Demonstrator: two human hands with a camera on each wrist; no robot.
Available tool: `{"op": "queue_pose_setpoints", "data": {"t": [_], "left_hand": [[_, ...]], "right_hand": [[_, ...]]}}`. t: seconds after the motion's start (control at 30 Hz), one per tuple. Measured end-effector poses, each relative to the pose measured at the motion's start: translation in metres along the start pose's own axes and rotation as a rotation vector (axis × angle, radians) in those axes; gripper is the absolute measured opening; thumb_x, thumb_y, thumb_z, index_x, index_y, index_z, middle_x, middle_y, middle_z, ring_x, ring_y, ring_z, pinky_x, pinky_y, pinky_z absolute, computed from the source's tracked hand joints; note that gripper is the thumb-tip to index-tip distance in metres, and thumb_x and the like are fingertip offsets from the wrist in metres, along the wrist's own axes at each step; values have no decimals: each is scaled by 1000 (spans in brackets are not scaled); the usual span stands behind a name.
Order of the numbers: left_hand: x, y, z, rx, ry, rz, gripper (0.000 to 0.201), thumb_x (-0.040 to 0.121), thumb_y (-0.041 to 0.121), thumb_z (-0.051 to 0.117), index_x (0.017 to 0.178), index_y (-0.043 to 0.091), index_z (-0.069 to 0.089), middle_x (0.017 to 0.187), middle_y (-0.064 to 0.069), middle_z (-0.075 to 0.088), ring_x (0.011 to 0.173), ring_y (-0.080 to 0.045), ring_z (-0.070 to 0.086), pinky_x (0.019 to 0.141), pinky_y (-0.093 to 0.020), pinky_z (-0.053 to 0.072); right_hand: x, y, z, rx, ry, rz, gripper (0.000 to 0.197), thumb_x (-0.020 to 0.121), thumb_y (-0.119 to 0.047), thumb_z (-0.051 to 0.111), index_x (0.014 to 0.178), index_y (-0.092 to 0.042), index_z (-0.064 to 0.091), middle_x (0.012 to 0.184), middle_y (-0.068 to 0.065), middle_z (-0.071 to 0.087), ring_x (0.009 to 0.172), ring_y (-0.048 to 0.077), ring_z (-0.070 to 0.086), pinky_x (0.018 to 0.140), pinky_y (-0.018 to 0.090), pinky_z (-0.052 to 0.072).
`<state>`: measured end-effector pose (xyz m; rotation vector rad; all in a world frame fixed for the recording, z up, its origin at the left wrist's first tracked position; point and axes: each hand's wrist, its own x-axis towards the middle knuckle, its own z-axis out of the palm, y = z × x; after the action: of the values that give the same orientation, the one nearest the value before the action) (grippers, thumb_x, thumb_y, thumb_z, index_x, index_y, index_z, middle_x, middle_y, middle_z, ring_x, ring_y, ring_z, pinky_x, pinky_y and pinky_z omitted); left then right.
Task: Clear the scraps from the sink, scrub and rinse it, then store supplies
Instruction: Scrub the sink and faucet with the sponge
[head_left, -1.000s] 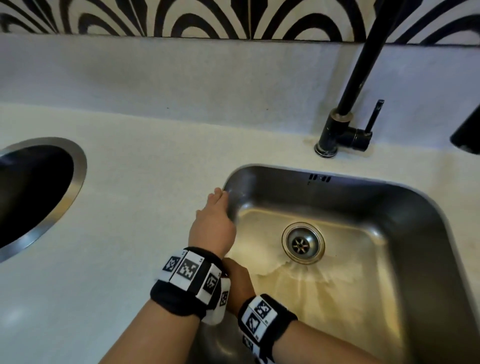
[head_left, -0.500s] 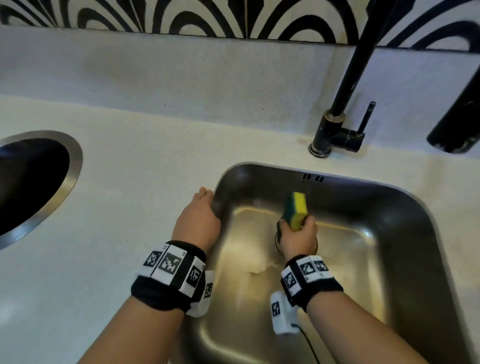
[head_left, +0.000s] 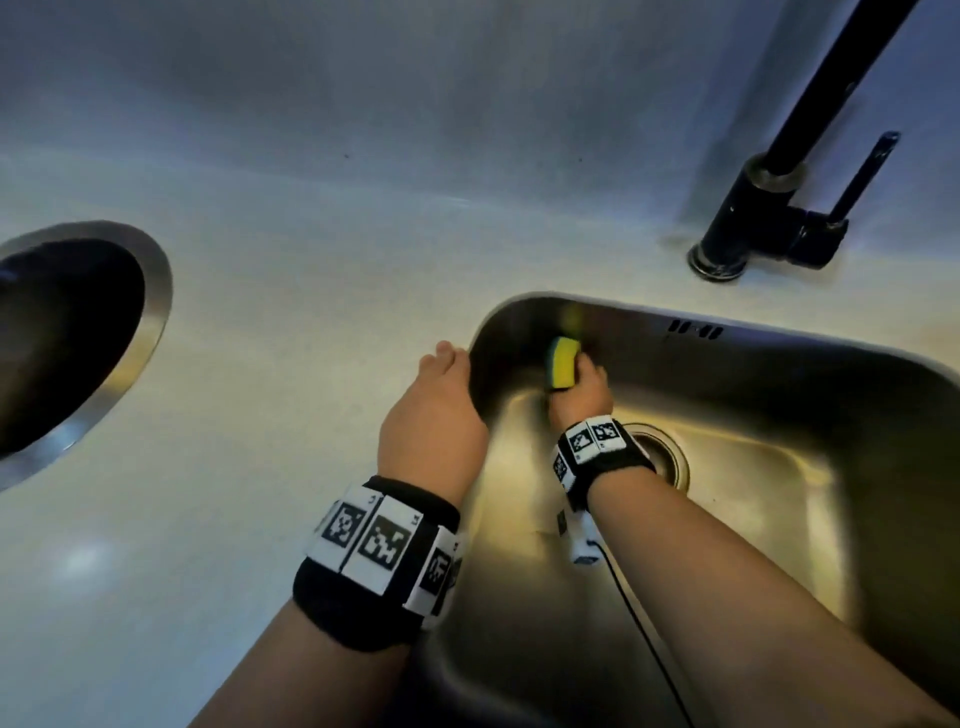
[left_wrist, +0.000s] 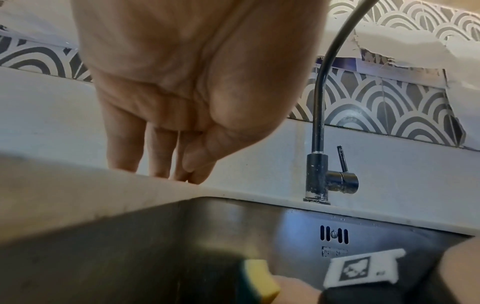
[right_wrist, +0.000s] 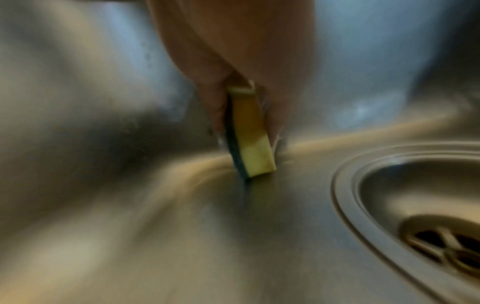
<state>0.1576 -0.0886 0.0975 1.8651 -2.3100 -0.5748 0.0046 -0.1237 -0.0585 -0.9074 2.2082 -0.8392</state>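
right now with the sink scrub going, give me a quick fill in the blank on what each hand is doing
1. The right hand grips a yellow and green ____.
2. The left hand rests on the sink rim holding ____.
3. The sponge meets the sink floor on its ____.
4. The black faucet stands on the ____.

Missing: sponge; nothing; edge; countertop

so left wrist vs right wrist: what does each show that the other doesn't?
Left wrist only: the left hand, fingers straight on the counter edge, the black faucet and the overflow slots.
Right wrist only: the drain strainer and the sponge's edge meeting the sink floor.
Both: the right hand gripping the yellow-green sponge, and the steel basin.
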Motion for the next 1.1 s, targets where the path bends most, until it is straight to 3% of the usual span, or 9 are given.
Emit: {"op": "queue_pose_setpoints", "data": {"t": [0.2, 0.33, 0.57, 0.7, 0.83, 0.87, 0.97, 1.03, 1.1], "left_hand": [[-2, -6, -1, -46, -3, 15, 51, 91, 6, 40, 139, 21, 40, 150, 0, 32, 124, -21, 49, 89, -31, 43], [-2, -3, -7, -76, -64, -17, 60, 91, 4, 40, 148, 20, 29, 158, 3, 20, 141, -16, 30, 109, -26, 28], [-10, -1, -13, -77, -68, -26, 57, 90, 1, 41, 145, 18, 37, 156, 2, 26, 139, -18, 33, 109, -28, 30], [-13, 2, -11, -95, -63, -30, 53, 87, -1, 43, 137, 15, 46, 148, -5, 38, 129, -24, 46, 101, -31, 36], [-18, 2, -11, -96, -69, -62, 56, 85, -3, 42, 139, 12, 44, 149, -6, 38, 129, -25, 46, 103, -31, 35], [-19, 2, -12, -91, -74, -66, 56, 86, -3, 43, 140, 12, 43, 150, -6, 37, 130, -25, 45, 103, -31, 35], [-25, 1, -13, -94, -71, -67, 57, 86, -3, 43, 141, 12, 43, 152, -4, 35, 133, -23, 42, 106, -30, 32], [-27, -1, -15, -127, -77, -104, 57, 87, -3, 42, 142, 13, 42, 153, -2, 34, 136, -21, 38, 110, -28, 29], [-28, -4, -19, -133, -90, -136, 53, 90, 1, 42, 141, 15, 44, 149, -3, 41, 135, -20, 41, 111, -29, 30]], "right_hand": [[-19, -24, 35, 89, -218, -101, 27, 94, -33, 52, 111, -16, 65, 113, 15, 66, 107, 34, 60, 87, 32, 46], [-57, -10, 42, 26, -349, -153, 34, 84, -17, 61, 117, -23, 63, 114, 7, 68, 108, 26, 62, 86, 26, 45], [-138, 16, 28, -110, -620, -284, 27, 87, -30, 60, 112, -21, 65, 114, 7, 69, 109, 25, 62, 83, 25, 44], [-177, 21, 22, -411, -931, -307, 31, 94, -17, 53, 120, -1, 58, 122, 22, 59, 115, 35, 54, 89, 35, 41], [-215, 22, 17, -533, -1109, -212, 27, 101, -8, 38, 85, 0, 58, 99, 26, 53, 114, 28, 51, 76, 25, 23], [-220, 22, 15, -565, -1136, -213, 27, 101, -6, 36, 86, 3, 57, 102, 26, 52, 118, 30, 50, 76, 24, 23], [-226, 19, -5, -574, -1208, -355, 34, 96, -1, 46, 129, 6, 50, 131, 27, 49, 123, 37, 47, 93, 36, 35], [-222, 15, -16, -600, -1229, -435, 35, 91, -2, 53, 126, 3, 53, 125, 26, 53, 117, 37, 52, 94, 38, 39], [-210, 6, -28, -537, -1102, -397, 25, 87, -8, 60, 112, -2, 59, 111, 22, 59, 110, 32, 57, 86, 35, 43]]}}
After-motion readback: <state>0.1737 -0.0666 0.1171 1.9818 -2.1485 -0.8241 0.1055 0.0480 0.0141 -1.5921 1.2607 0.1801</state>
